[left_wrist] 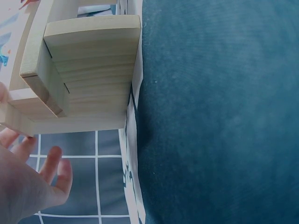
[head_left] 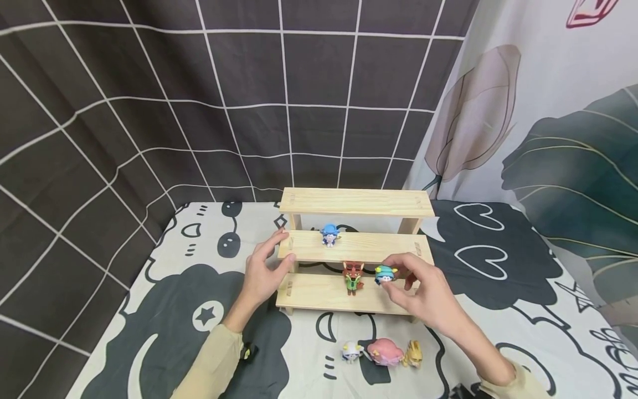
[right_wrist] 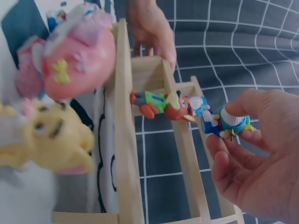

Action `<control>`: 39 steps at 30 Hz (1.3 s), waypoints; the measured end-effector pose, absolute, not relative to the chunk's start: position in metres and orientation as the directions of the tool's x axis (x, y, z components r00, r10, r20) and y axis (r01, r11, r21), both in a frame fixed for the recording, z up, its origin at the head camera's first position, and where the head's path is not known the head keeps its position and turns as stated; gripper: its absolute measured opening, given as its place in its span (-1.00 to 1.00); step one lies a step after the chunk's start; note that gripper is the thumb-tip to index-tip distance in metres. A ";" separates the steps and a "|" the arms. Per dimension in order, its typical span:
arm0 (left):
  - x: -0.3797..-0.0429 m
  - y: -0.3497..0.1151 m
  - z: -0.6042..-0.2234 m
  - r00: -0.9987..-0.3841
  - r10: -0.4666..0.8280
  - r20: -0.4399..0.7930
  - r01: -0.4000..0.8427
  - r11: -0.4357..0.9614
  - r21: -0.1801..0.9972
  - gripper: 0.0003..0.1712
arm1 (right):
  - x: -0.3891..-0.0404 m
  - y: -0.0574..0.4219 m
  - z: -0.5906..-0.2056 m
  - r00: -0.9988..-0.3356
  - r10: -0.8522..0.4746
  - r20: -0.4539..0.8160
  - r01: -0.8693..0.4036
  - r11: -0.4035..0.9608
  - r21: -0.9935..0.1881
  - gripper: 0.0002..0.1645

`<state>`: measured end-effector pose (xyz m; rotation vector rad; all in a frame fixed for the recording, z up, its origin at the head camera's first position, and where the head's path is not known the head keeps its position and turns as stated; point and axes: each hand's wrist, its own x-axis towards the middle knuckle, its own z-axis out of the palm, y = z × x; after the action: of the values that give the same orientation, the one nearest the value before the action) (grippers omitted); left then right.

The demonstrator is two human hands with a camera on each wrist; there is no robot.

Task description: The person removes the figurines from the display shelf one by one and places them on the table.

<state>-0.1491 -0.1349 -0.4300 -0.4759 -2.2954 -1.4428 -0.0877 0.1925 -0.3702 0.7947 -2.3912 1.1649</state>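
A three-tier wooden shelf (head_left: pixel 356 200) stands on the patterned cloth. My left hand (head_left: pixel 264 271) holds the left end of its middle tier, thumb at the front edge and fingers toward the back; two other fingers stick out loosely in the left wrist view. Between thumb and fingers, my right hand (head_left: pixel 428 285) pinches a small figurine with a teal hat and yellow horns (head_left: pixel 385 274), held over the bottom tier's right half. Left of it, a fox figurine in a green shirt (head_left: pixel 353 279) stands on the bottom tier. A blue-hatted figurine (head_left: pixel 329 235) stands on the middle tier.
In front of the shelf, a white figurine with yellow horns (head_left: pixel 351 351), a pink round figurine (head_left: pixel 385 352) and a yellow figurine (head_left: pixel 413 353) sit in a row on the cloth (head_left: pixel 309 354). A dark grid curtain (head_left: pixel 319 130) hangs behind the shelf.
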 end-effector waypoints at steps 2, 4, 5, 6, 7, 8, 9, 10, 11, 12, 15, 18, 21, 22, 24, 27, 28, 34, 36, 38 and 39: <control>-0.149 -0.135 -0.430 -0.867 0.080 0.492 0.479 0.412 0.775 -0.51 | -0.083 0.194 -0.373 -0.778 -0.332 0.533 -0.624 0.502 -0.598 -0.46; -0.149 -0.135 -0.430 -0.866 0.080 0.493 0.479 0.414 0.774 -0.51 | -0.078 0.195 -0.375 -0.781 -0.336 0.526 -0.621 0.504 -0.600 -0.45; -0.149 -0.135 -0.430 -0.866 0.080 0.494 0.480 0.415 0.773 -0.51 | -0.076 0.195 -0.376 -0.782 -0.337 0.524 -0.620 0.504 -0.602 -0.44; -0.149 -0.135 -0.430 -0.865 0.080 0.494 0.480 0.415 0.773 -0.51 | -0.074 0.196 -0.377 -0.783 -0.337 0.522 -0.619 0.503 -0.603 -0.44; -0.149 -0.135 -0.430 -0.865 0.081 0.495 0.481 0.416 0.772 -0.51 | -0.073 0.197 -0.378 -0.783 -0.338 0.523 -0.620 0.501 -0.604 -0.43; -0.149 -0.135 -0.430 -0.865 0.081 0.495 0.481 0.416 0.772 -0.51 | -0.071 0.197 -0.379 -0.783 -0.338 0.522 -0.620 0.500 -0.605 -0.43; -0.149 -0.135 -0.430 -0.865 0.081 0.495 0.480 0.417 0.772 -0.51 | -0.070 0.198 -0.380 -0.783 -0.338 0.522 -0.619 0.499 -0.606 -0.42; -0.149 -0.135 -0.430 -0.865 0.081 0.495 0.481 0.416 0.772 -0.51 | -0.068 0.199 -0.381 -0.785 -0.336 0.521 -0.618 0.501 -0.607 -0.42; -0.149 -0.135 -0.430 -0.865 0.081 0.496 0.481 0.416 0.772 -0.51 | -0.066 0.200 -0.383 -0.784 -0.336 0.522 -0.618 0.502 -0.605 -0.41; -0.149 -0.135 -0.430 -0.865 0.081 0.496 0.481 0.416 0.772 -0.51 | -0.065 0.201 -0.384 -0.787 -0.335 0.518 -0.614 0.505 -0.607 -0.41; -0.149 -0.135 -0.431 -0.864 0.081 0.497 0.483 0.415 0.771 -0.51 | -0.060 0.205 -0.388 -0.791 -0.330 0.515 -0.609 0.510 -0.608 -0.40; -0.149 -0.135 -0.431 -0.863 0.080 0.498 0.483 0.417 0.770 -0.51 | -0.054 0.208 -0.391 -0.792 -0.326 0.516 -0.607 0.509 -0.610 -0.39; -0.149 -0.135 -0.431 -0.862 0.078 0.500 0.484 0.418 0.769 -0.51 | -0.049 0.211 -0.395 -0.791 -0.321 0.522 -0.608 0.506 -0.611 -0.36; -0.149 -0.135 -0.431 -0.862 0.077 0.501 0.484 0.419 0.769 -0.51 | -0.047 0.212 -0.396 -0.791 -0.318 0.522 -0.607 0.507 -0.611 -0.35; -0.149 -0.135 -0.431 -0.863 0.075 0.500 0.482 0.420 0.768 -0.51 | -0.043 0.214 -0.399 -0.794 -0.311 0.522 -0.603 0.511 -0.613 -0.34; -0.149 -0.135 -0.431 -0.863 0.075 0.500 0.482 0.420 0.769 -0.51 | -0.038 0.218 -0.403 -0.810 -0.294 0.507 -0.580 0.527 -0.621 -0.32; -0.149 -0.135 -0.431 -0.863 0.076 0.499 0.482 0.421 0.769 -0.51 | -0.037 0.219 -0.404 -0.815 -0.288 0.502 -0.572 0.533 -0.624 -0.32; -0.149 -0.135 -0.432 -0.863 0.072 0.500 0.480 0.425 0.768 -0.51 | -0.028 0.224 -0.410 -0.848 -0.249 0.467 -0.519 0.567 -0.640 -0.33; -0.149 -0.135 -0.431 -0.863 0.072 0.500 0.480 0.425 0.767 -0.51 | -0.026 0.225 -0.412 -0.852 -0.242 0.465 -0.512 0.573 -0.640 -0.34; -0.150 -0.135 -0.431 -0.863 0.074 0.501 0.481 0.425 0.767 -0.51 | -0.023 0.227 -0.414 -0.855 -0.232 0.464 -0.505 0.579 -0.640 -0.34; -0.150 -0.135 -0.431 -0.862 0.074 0.501 0.482 0.425 0.766 -0.51 | -0.022 0.228 -0.416 -0.854 -0.227 0.468 -0.504 0.581 -0.638 -0.34</control>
<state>-0.1496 -0.1352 -0.4313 -0.4743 -2.2917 -1.4214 -0.0224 0.2281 -0.4156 0.5953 -2.4793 1.1553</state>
